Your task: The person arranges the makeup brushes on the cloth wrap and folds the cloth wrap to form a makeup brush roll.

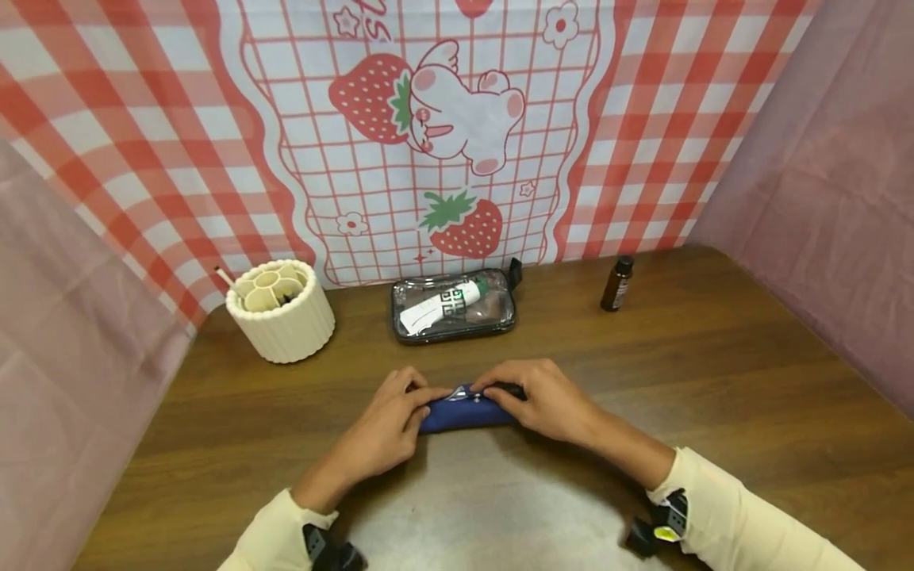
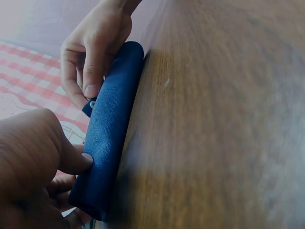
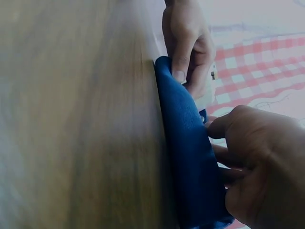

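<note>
On the wooden table, a slim blue pouch [image 1: 467,416] with a leather-like surface lies lengthwise in front of the person. Its left end is gripped by the left hand [image 1: 382,427], whose thumb presses the near side in the left wrist view. The right hand [image 1: 550,403] holds the pouch toward its right end, thumb and index finger at a small tab with a metal snap [image 2: 92,103] on the upper edge. Something silvery shows at the top between the hands in the head view. The far-side fingers are partly hidden behind the pouch.
Behind the pouch lies a clear zip bag [image 1: 457,308] with a white tube inside. A ribbed cream pen holder [image 1: 286,325] stands back left, a small brown bottle [image 1: 617,284] back right. A checked strawberry cloth [image 1: 628,143] hangs along the table's back edge.
</note>
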The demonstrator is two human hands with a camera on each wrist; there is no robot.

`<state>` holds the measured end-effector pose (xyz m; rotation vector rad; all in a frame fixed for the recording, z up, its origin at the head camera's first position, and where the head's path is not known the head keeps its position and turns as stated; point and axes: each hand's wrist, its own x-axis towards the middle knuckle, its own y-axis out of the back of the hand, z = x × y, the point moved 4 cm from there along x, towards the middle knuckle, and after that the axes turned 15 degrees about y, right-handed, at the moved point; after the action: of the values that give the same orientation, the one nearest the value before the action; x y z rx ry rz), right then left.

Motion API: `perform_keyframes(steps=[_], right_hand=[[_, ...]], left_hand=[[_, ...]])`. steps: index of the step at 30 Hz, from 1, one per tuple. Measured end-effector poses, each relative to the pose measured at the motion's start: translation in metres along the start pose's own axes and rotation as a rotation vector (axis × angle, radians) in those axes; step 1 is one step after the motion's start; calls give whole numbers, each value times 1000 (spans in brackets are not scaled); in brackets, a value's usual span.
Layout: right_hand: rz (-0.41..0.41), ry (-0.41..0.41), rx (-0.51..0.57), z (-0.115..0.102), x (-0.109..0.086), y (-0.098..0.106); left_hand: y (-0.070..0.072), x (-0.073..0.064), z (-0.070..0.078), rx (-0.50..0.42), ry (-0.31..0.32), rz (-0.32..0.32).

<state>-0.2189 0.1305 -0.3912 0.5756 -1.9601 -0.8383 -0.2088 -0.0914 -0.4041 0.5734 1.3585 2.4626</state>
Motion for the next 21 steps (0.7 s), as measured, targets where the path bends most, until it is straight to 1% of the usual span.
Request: perform_keyframes(steps=[4,7,10,14,18,21], right_hand=[[-10,69,-26,-1,-2,-2],[-40,106,-4,0,-3,-2],[-62,132,-9,0,-4,-3],[-48,153,-57,-2,-7,-6],[-32,184,-68,-4,-8,-7],[-44,207,-69,-6,-6,-8]], left_hand=[[0,0,0,-6,25,-14],[0,0,0,-17,41,-21],[0,0,1,-19,47,-18],[-1,-1,2,-8,46,-19],[0,-1,2,-2,42,-21],[1,-2,1,3,39,-12]])
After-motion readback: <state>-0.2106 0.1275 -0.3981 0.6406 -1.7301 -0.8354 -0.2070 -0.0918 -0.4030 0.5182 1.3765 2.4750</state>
